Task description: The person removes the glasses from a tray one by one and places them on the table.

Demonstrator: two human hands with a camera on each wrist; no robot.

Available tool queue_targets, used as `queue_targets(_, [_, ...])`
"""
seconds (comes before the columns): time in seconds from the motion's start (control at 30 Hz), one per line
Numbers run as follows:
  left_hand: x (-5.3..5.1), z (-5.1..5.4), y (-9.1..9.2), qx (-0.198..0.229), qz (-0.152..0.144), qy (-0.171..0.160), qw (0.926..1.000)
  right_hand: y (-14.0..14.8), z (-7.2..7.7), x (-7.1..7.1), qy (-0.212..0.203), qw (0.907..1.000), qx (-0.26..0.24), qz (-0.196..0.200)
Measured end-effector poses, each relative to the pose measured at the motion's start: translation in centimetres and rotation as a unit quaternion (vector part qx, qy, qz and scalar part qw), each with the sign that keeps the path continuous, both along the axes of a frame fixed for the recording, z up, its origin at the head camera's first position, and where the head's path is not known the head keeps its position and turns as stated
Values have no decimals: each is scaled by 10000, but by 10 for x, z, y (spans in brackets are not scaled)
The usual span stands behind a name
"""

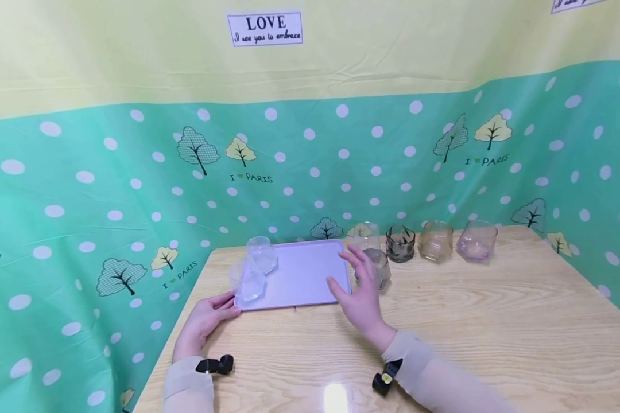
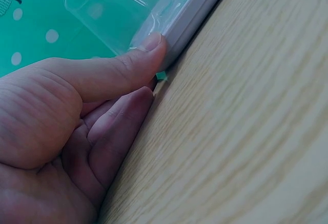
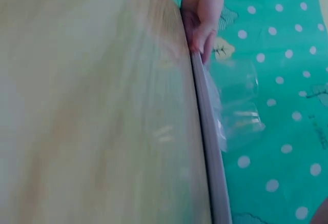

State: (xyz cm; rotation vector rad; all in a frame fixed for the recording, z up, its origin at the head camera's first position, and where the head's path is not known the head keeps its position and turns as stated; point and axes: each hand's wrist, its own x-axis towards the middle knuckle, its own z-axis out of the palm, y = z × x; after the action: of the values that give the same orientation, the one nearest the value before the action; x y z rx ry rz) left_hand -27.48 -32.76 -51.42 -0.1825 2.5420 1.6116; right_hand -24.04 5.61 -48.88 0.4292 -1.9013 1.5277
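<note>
A lilac tray (image 1: 305, 275) lies on the table with two clear drinking glasses (image 1: 262, 255) at its left end. My left hand (image 1: 206, 321) holds the tray's front left corner. In the left wrist view its thumb (image 2: 118, 70) rests on the corner beside a clear glass (image 2: 113, 19), with the other fingers curled below. Over the tray's right end is my right hand (image 1: 363, 298), fingers spread and nothing held. Just behind that hand stands a grey glass (image 1: 379, 269), partly hidden by it; whether they touch I cannot tell.
Along the back right of the table stand a clear glass (image 1: 365, 234), a dark grey glass (image 1: 400, 244), an amber glass (image 1: 436, 241) and a purple-tinted glass (image 1: 477, 241). A green dotted curtain (image 1: 289, 206) hangs behind the wooden table (image 1: 470, 321).
</note>
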Motion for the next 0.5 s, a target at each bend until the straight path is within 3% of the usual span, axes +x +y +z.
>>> queue_targets(0.17, [0, 1, 0, -205, -10, 38, 9998, -30, -3, 0, -490, 9982, -218, 276])
queue_targets(0.27, [1, 3, 1, -142, -5, 40, 9999, -47, -5, -3, -1037, 9925, -371, 540])
queue_targets(0.5, [3, 4, 1, -79, -16, 39, 10000, -83, -13, -14, -2774, 9521, -202, 1272])
